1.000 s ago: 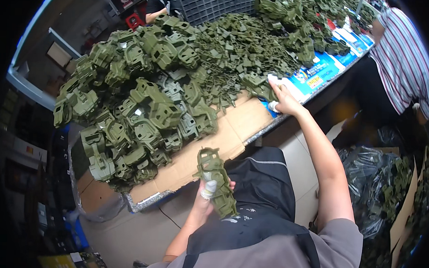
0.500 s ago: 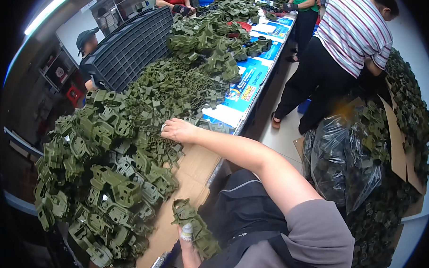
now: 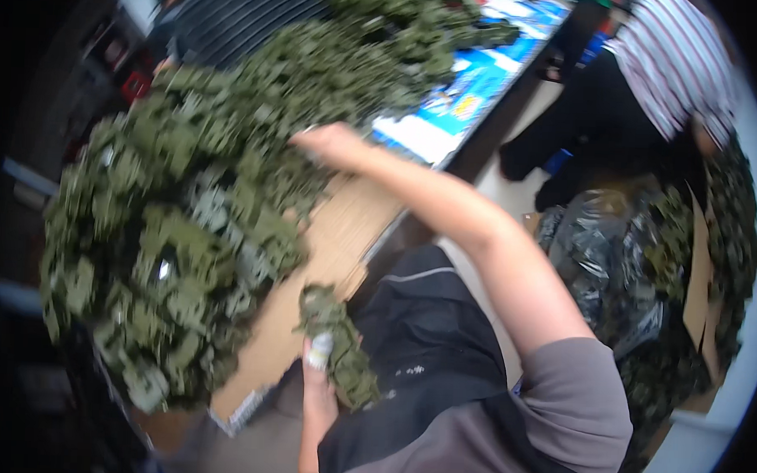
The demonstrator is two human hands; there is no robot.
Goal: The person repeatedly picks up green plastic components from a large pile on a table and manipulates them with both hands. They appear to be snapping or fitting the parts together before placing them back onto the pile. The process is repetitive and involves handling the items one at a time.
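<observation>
My left hand (image 3: 315, 376), low in the view near my apron, is closed round an olive-green moulded plastic part (image 3: 354, 367), long and shell-like with cut-outs. A white wrapping (image 3: 320, 348) covers its thumb. My right hand (image 3: 333, 146) reaches out across the table to the heap of small green plastic parts (image 3: 270, 112). Its fingers are smeared by motion, so I cannot make out whether anything is in them. Larger green plastic shells (image 3: 178, 246) are piled on the left.
Brown cardboard (image 3: 302, 288) lies along the table's near edge. A dark crate (image 3: 244, 19) stands behind the heap. On the right, a person in a striped shirt (image 3: 672, 63) bends by clear plastic bags (image 3: 599, 252) and more green parts. Blue printed sheets (image 3: 475, 90) cover the farther tabletop.
The whole view has shifted and blurred. My right hand remains at the small parts, and my left hand still holds the green part.
</observation>
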